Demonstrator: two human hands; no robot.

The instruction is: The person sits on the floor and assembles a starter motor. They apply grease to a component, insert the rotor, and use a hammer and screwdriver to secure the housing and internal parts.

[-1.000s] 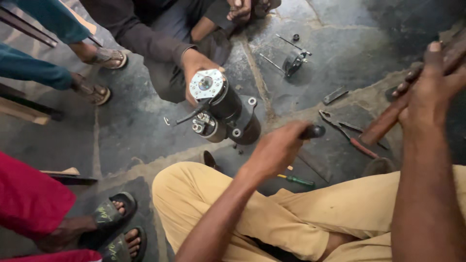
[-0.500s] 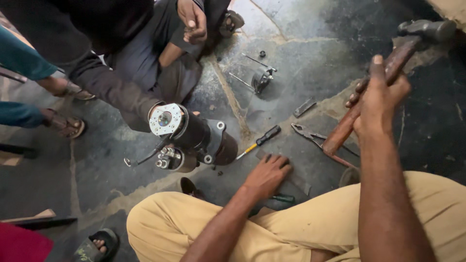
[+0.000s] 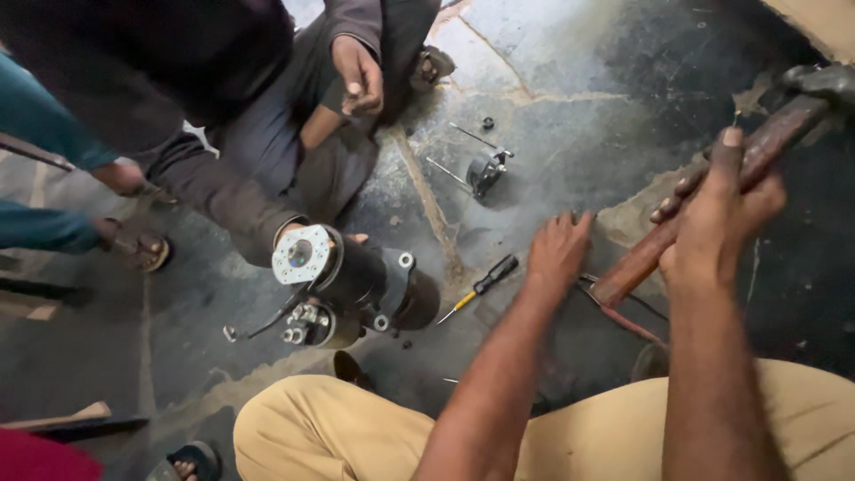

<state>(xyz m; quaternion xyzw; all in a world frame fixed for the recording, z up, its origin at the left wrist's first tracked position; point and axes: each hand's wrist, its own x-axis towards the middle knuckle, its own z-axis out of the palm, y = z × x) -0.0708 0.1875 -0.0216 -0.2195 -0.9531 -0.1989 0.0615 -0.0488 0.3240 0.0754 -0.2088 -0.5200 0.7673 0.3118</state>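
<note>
While the right hand [image 3: 721,223] wraps its grip tight around the wooden handle of a hammer [image 3: 704,209], the tool slants up and to the right, its dark metal head near the upper right edge of the view. The handle is reddish-brown, worn and scuffed, and its lower end pokes out below the fist, just beside a pair of pliers [image 3: 623,312] lying on the floor [image 3: 570,116]. The thumb lies along the top of the handle. The left hand [image 3: 557,254] rests palm down on the dark, cracked stone floor, fingers spread and holding nothing, close to the hammer's lower end. Just to its left lies a screwdriver [image 3: 476,289] with a black handle and a yellow shaft. Further left, a cylindrical black motor housing [image 3: 356,285] with a pale round end plate stands tilted on the floor, steadied by another person's hand [image 3: 294,236] tucked behind it. That person squats opposite in dark clothes. A small metal bracket with long bolts [image 3: 481,165] sits apart on the floor beyond the left hand. Tan trousers [image 3: 356,428] fill the lower edge.
</note>
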